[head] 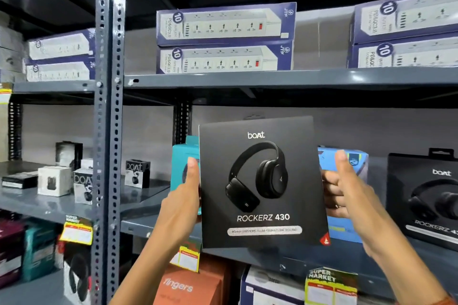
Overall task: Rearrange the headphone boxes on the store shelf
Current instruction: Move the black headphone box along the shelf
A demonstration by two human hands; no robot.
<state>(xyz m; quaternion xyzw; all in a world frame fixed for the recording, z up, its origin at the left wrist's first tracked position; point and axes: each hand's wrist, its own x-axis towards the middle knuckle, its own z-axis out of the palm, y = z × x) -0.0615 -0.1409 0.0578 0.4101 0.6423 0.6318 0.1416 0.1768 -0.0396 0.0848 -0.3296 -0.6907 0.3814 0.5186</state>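
Observation:
A black headphone box [262,181] marked boAt Rockerz 430 is held upright in front of the middle shelf [247,252]. My left hand [184,195] grips its left edge, thumb on the front. My right hand [347,186] holds its right edge, thumb raised. Behind it on the shelf stand a teal box [183,158] at the left and a blue box [347,195] at the right, both partly hidden. Another black Rockerz box [428,195] stands at the far right.
Power-strip boxes [223,39] are stacked on the upper shelf. A perforated steel upright [109,106] divides the bays. Small earbud boxes [137,173] sit on the left shelf. Price tags [188,257] hang from shelf edges; an orange box [193,285] and others lie below.

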